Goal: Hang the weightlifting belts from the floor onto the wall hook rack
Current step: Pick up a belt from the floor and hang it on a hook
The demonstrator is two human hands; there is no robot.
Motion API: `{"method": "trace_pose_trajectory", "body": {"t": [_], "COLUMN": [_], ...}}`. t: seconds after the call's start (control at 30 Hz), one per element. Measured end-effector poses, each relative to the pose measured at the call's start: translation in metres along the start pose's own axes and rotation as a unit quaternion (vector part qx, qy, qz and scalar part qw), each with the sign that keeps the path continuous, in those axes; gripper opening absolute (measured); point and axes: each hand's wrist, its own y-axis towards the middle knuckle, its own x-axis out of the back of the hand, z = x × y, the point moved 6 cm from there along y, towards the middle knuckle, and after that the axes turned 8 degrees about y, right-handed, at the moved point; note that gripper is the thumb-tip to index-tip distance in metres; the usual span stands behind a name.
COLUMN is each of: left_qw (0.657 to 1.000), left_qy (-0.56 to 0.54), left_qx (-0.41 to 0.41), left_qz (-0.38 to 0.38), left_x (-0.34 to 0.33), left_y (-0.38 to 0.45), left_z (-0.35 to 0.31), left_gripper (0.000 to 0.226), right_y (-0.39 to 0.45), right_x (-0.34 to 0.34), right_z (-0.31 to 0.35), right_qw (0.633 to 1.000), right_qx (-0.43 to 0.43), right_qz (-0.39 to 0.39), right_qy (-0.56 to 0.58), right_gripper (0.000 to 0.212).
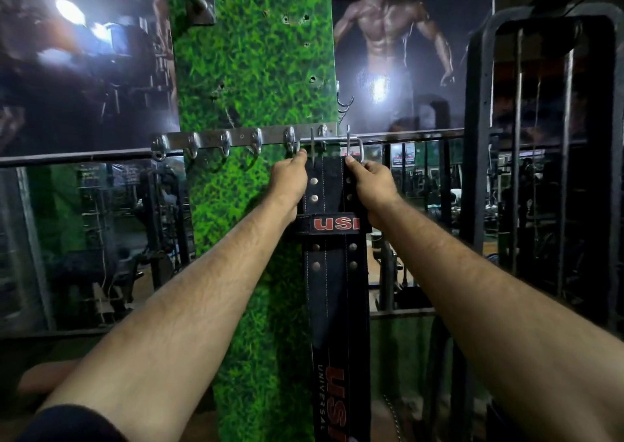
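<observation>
**Belt going on hook**

Both hands pinch top of belt (332,272): left hand (290,181) & right hand (369,185) clamped either side, buckle (332,144) at hook rack (243,139). Lift level, seat buckle bar fully over hook before letting go.

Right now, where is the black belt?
In the head view, the black belt hangs just right of centre, its buckle at the right end of the hook rack on the green grass panel, gripped by the left hand and right hand.
</observation>
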Motion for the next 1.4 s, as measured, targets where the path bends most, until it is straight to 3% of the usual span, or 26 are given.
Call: {"method": "trace_pose_trajectory", "body": {"t": [0.1,0.23,0.37,0.43,0.57,0.6,0.73,0.8,0.9,1.03,1.13,1.33,1.4], "left_qw": [1.0,1.0,0.998,0.996,0.99,0.989,0.989,0.993,0.997,0.997,0.999,0.998,0.998], "left_qy": [0.025,-0.013,-0.041,-0.08,-0.132,-0.141,-0.15,-0.113,-0.041,-0.033,-0.009,0.01,0.012], "left_qx": [-0.001,-0.015,-0.008,0.011,0.041,0.039,0.003,-0.024,-0.062,-0.071,-0.021,0.044,0.054], "left_qz": [-0.011,0.024,0.041,0.031,-0.017,-0.027,-0.002,0.018,0.002,0.021,0.038,0.034,0.027], "left_x": [-0.001,-0.001,0.002,0.004,0.008,0.008,0.005,0.002,0.004,0.007,0.007,0.007,0.007], "left_y": [0.003,-0.015,-0.045,-0.06,-0.077,-0.083,-0.104,-0.116,-0.126,-0.129,-0.152,-0.188,-0.192], "left_z": [0.012,0.028,0.067,0.089,0.102,0.103,0.111,0.122,0.141,0.161,0.202,0.268,0.281], "left_gripper": [0.043,0.037,0.029,0.035,0.056,0.058,0.049,0.033,0.003,0.007,0.012,0.009,0.018], "right_y": [0.003,-0.011,-0.034,-0.046,-0.071,-0.076,-0.094,-0.104,-0.117,-0.123,-0.141,-0.161,-0.161], "right_x": [0.004,0.012,0.017,0.022,0.026,0.026,0.035,0.04,0.046,0.051,0.066,0.091,0.097], "right_z": [-0.014,-0.036,-0.056,-0.068,-0.08,-0.081,-0.095,-0.113,-0.129,-0.152,-0.197,-0.241,-0.252], "right_qw": [1.0,1.0,1.0,1.0,1.0,0.999,0.996,0.993,0.987,0.989,0.991,0.978,0.972], "right_qx": [-0.019,-0.012,-0.009,-0.013,0.015,0.022,0.075,0.101,0.137,0.104,0.027,-0.005,-0.019], "right_qz": [0.003,0.0,0.003,-0.011,-0.004,0.003,0.008,0.024,0.045,0.066,0.073,0.069,0.072], "right_qy": [0.01,0.014,0.017,0.022,-0.022,-0.028,-0.043,-0.056,-0.069,-0.079,-0.113,-0.196,-0.224], "right_gripper": [0.037,0.055,0.044,0.05,0.082,0.079,0.025,0.01,0.014,0.012,0.035,0.007,0.014]}}
